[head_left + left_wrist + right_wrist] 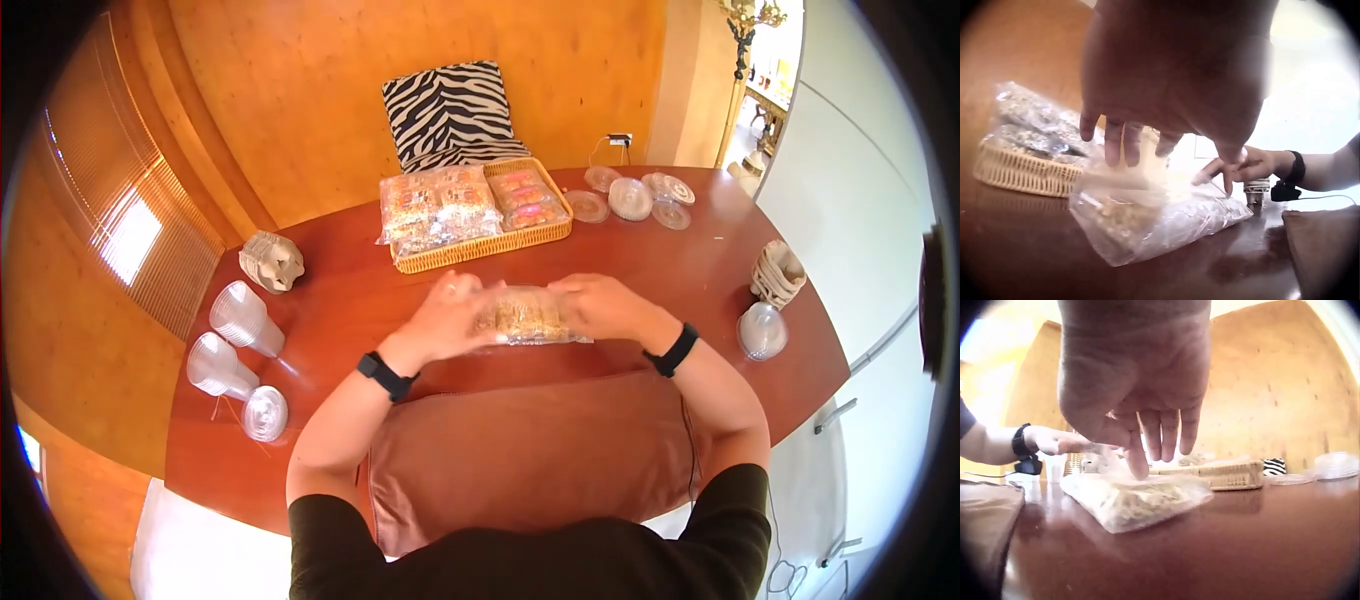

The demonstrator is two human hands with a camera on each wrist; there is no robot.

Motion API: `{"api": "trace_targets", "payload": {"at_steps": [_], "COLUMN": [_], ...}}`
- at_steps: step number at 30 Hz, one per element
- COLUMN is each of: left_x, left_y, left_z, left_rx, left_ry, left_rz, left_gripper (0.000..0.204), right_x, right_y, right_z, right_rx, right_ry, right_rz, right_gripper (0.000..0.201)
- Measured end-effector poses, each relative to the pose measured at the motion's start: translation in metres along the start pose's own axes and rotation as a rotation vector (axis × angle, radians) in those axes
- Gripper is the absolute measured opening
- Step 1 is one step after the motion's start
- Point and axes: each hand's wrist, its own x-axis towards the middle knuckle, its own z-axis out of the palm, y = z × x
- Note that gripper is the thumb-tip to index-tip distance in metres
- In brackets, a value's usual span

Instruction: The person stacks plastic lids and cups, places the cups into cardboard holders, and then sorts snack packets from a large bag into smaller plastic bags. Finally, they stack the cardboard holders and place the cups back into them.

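A clear plastic bag of pale, crumbly-looking food (528, 316) lies on the table in front of the person, between the two hands. At its left end is the left hand (445, 318), blurred in the head view. The left wrist view has this hand above the bag, its fingers (1130, 147) straight and pointing down at the film. From the right end comes the right hand (605, 305). Its extended index finger (1138, 459) reaches down to the top of the bag in the right wrist view, the other fingers straight and spread.
Behind the bag, a wicker basket (480, 247) holds several similar packets (440, 208) and pink-labelled packs (527, 196). Stacked plastic cups (240, 315), lids (265, 413) and a cardboard carrier (271, 262) stand left. More lids (630, 199) lie back right; another carrier (777, 274) and a lid stack (763, 332) stand right.
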Motion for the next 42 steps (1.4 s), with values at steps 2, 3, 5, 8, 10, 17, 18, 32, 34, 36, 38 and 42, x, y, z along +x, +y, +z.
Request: {"api": "trace_targets", "payload": {"at_steps": [2, 3, 5, 8, 10, 17, 18, 32, 34, 36, 38, 42], "left_x": [0.004, 0.003, -0.007, -0.021, -0.023, -0.018, -0.016, -0.011, -0.016, -0.018, -0.019, -0.024], "left_y": [-0.014, -0.018, -0.01, -0.017, -0.02, -0.024, -0.028, -0.039, -0.038, -0.038, -0.04, -0.041], "left_z": [0.036, 0.051, 0.049, 0.057, 0.058, 0.026, 0.021, -0.052, -0.054, -0.054, -0.054, -0.057], "left_rx": [-0.036, -0.052, -0.008, 0.132, 0.143, -0.153, -0.23, -0.987, -1.036, -1.05, -1.023, -0.909], "left_ry": [0.094, 0.137, 0.051, 0.06, 0.094, 0.249, 0.266, 0.9, 0.903, 0.9, 0.892, 0.881], "left_rz": [0.179, 0.273, 0.2, 0.155, 0.175, 0.191, 0.14, -0.054, -0.07, -0.082, -0.089, -0.114], "left_gripper": [0.073, 0.075, 0.07, 0.057, 0.055, 0.042, 0.039, 0.027, 0.027, 0.026, 0.025, 0.025], "right_x": [0.013, 0.009, -0.002, -0.013, -0.016, -0.003, 0.0, 0.035, 0.06, 0.087, 0.111, 0.143], "right_y": [-0.036, -0.038, -0.033, -0.027, -0.027, -0.02, -0.021, 0.056, 0.086, 0.125, 0.125, 0.121], "right_z": [-0.016, -0.013, 0.006, 0.02, 0.026, 0.031, 0.021, 0.004, 0.026, 0.052, 0.052, 0.06], "right_rx": [0.055, 0.032, -0.006, -0.181, -0.237, -0.242, -0.156, 1.325, 1.548, 1.586, 1.646, 1.264], "right_ry": [-0.218, -0.137, 0.022, 0.108, 0.145, 0.119, 0.096, 0.457, 0.612, 0.623, 0.707, 0.571], "right_rz": [0.267, 0.182, 0.014, -0.049, -0.051, 0.095, 0.13, 0.419, 0.428, 0.45, 0.532, 0.789], "right_gripper": [0.051, 0.058, 0.072, 0.081, 0.072, 0.05, 0.049, 0.033, 0.032, 0.032, 0.032, 0.037]}}
